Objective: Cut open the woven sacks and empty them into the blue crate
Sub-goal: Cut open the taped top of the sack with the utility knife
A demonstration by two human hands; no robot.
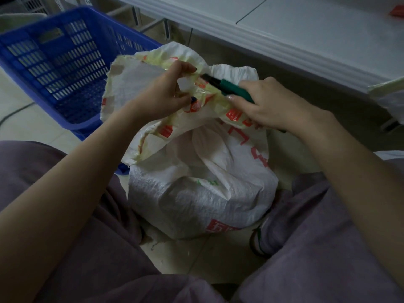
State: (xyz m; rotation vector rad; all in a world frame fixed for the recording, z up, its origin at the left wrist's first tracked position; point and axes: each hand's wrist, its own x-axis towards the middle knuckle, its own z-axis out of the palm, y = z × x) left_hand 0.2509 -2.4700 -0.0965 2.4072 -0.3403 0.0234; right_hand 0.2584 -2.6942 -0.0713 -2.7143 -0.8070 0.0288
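A pale tiled floor (192, 256) carries a white woven sack (196, 200) with red print, standing upright, and a blue crate (54, 62) just beside it on the left. A green-and-white shoe (259, 241) rests at the sack's right base, and a dark cable (16, 112) trails near the crate.

I see a white woven sack (196, 189) with red print standing on the floor at centre, its crumpled, taped top pulled up. A green cutter (231, 87) points at that top. The blue slatted crate (54, 62) sits far left, near the sack.
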